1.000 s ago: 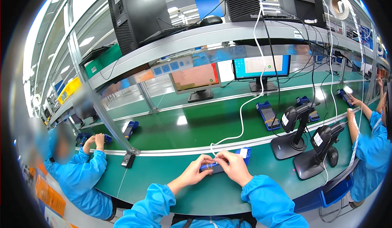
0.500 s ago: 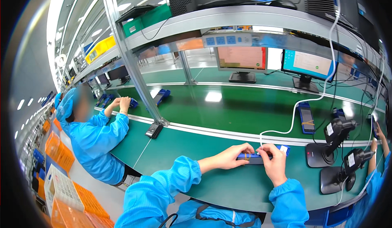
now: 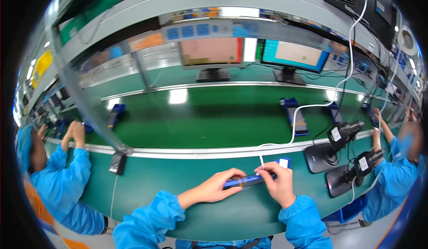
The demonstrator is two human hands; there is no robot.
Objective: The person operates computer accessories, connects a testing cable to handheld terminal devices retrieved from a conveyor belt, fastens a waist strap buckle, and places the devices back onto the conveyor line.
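Note:
A blue and dark handheld device (image 3: 250,180) lies on its side between my hands, at the front of the green bench. My left hand (image 3: 217,186) is closed around its left end, where a tan rubber band wraps the body. At the device's upper edge, my right hand (image 3: 281,184) pinches the end of a white cable (image 3: 261,159). The fingers cover the plug, so I cannot tell whether it is seated. A blue part with a white label (image 3: 283,163) shows just beyond my right hand.
Two black scanners on stands (image 3: 322,157) (image 3: 345,180) stand to the right. Beyond the metal rail, a green conveyor (image 3: 214,115) carries several blue handhelds (image 3: 299,120). A black box (image 3: 117,163) sits by the upright at left. Co-workers (image 3: 64,182) (image 3: 394,177) work at both sides.
My view has swung to the right, bringing the right-hand co-worker further into sight. Both hands keep hold of the device and cable, and the device now looks more tilted.

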